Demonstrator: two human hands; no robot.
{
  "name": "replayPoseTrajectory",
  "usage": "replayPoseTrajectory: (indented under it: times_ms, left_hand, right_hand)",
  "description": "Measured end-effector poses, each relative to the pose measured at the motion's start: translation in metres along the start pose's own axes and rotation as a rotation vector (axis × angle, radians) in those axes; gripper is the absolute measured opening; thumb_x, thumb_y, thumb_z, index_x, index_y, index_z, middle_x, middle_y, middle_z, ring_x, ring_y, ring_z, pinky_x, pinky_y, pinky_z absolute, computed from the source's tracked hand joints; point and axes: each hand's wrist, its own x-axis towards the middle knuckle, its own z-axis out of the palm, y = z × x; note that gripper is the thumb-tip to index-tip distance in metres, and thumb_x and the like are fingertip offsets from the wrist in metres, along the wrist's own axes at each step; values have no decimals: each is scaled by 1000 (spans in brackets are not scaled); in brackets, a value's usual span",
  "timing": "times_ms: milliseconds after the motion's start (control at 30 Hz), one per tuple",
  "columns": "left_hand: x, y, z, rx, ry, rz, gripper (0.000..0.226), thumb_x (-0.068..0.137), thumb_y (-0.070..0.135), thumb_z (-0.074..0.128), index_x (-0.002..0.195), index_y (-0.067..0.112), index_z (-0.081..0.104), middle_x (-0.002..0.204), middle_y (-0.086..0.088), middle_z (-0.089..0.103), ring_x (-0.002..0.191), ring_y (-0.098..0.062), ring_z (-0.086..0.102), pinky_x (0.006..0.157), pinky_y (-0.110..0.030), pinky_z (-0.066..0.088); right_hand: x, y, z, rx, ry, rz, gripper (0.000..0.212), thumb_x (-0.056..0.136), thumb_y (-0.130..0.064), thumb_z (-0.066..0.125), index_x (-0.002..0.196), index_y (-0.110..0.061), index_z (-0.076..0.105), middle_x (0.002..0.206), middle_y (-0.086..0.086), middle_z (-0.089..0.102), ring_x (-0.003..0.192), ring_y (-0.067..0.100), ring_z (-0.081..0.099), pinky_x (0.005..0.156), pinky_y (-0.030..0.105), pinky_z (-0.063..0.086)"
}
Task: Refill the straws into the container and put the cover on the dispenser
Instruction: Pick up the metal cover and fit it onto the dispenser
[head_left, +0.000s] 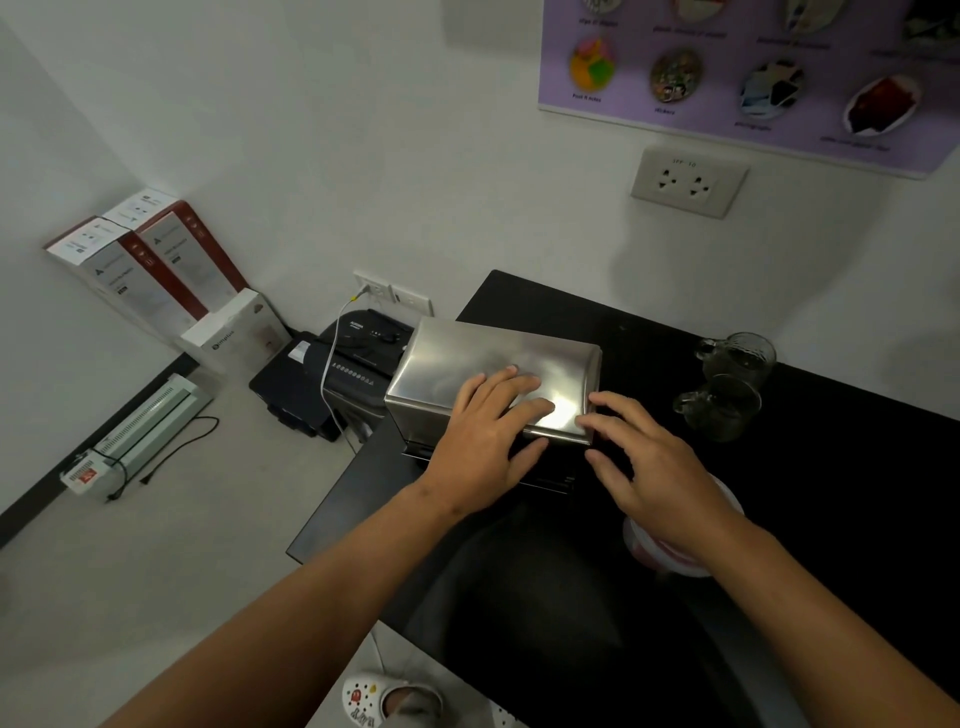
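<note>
White-walled office corner, grey floor w/ boxes, a laminator and a shredder (358, 364) at 9–10 o'clock; a black desk (831, 493) fills the 3–6 o'clock side. On the desk's far-left corner, approx. centre frame, sits the steel dispenser (415, 426) w/ its cover (467, 358) already on top. Cover's long axis runs from 10 o'clock toward 4 o'clock. No straws visible; whether the container inside is filled can't be told.

Two glass mugs (727, 384) stand at 2–3 o'clock of the dispenser, apart from it. A white-and-pink tub (670, 556) lies under the right wrist at 4 o'clock.

Left hand (483, 441): grip spread flat, fingers pressed on the cover's near half, thumb hooked at the front edge. Right hand (654, 467): fingers loosely spread, fingertips touching the cover's near-right corner, not pinching anything.

Judgement: seating step, near the end. Both hands sit at the cover's 5–6 o'clock end, left one further onto it, so the next move prob. turns on pressing down and squaring that near-right corner along the long axis.
</note>
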Motion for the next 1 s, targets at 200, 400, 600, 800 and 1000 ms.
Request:
replayPoseTrajectory:
  times_ms: [200, 400, 600, 800, 1000]
  left_hand:
    - [31, -13, -12, -80, -20, -27, 30, 99, 28, 68, 126, 15, 71, 128, -5, 67, 124, -23, 60, 107, -43, 46]
    - [76, -30, -20, -28, -218, -103, 37, 104, 29, 59, 138, 14, 67, 140, -11, 65, 136, -30, 57, 113, -53, 43]
    - [81, -30, -26, -27, -308, -116, 36, 106, 33, 54, 137, 19, 66, 146, -6, 62, 144, -24, 50, 119, -49, 35]
    - [77, -43, -46, -192, -265, -219, 40, 108, 22, 56, 144, 8, 60, 145, -13, 63, 135, -26, 58, 116, -30, 40]
    - [29, -77, -76, -289, 25, -498, 34, 103, 20, 67, 136, 15, 67, 136, -4, 67, 122, -6, 60, 107, -20, 48]
  right_hand:
    - [33, 7, -10, 21, 46, 60, 42, 98, -27, 68, 138, -15, 63, 149, 3, 54, 135, 23, 54, 110, 42, 46]
    - [73, 14, -2, 23, 1, 149, 56, 103, -43, 55, 151, -14, 50, 161, 4, 44, 146, 23, 43, 110, 27, 30]
    - [76, 3, 6, -42, 17, 171, 57, 104, -45, 48, 147, -9, 51, 150, 10, 55, 136, 28, 54, 109, 34, 38]
    - [93, -4, -16, -164, -76, 133, 40, 101, -41, 56, 124, -11, 64, 125, 2, 66, 117, 25, 61, 105, 48, 44]
    - [125, -36, -3, -50, -174, -49, 36, 100, -34, 60, 129, -14, 66, 144, 5, 62, 132, 24, 56, 109, 43, 42]
